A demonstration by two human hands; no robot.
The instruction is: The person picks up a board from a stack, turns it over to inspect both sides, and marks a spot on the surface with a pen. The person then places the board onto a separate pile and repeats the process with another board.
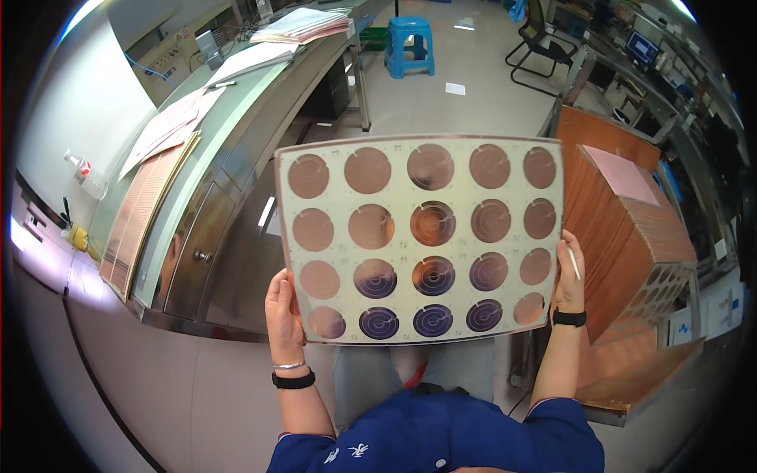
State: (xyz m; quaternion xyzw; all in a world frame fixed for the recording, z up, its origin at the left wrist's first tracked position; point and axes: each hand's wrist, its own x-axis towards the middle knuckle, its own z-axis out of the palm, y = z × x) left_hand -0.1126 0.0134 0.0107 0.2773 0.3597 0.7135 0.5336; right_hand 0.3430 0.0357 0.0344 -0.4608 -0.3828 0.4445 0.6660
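A large pale circuit board panel is held up in front of me, tilted, with rows of shiny copper discs across it. Several lower discs reflect dark blue rings. My left hand is closed on the panel's lower left edge, its fingers partly behind the board. At the right edge, my right hand grips the panel too. A slim white pen-like stick also lies in that hand, pointing downward. Both wrists wear black bands.
On the left, a long metal table carries a stack of copper-coloured sheets, papers and a plastic bottle. Brown boards stand close on the right. Farther off are a blue stool and a black chair.
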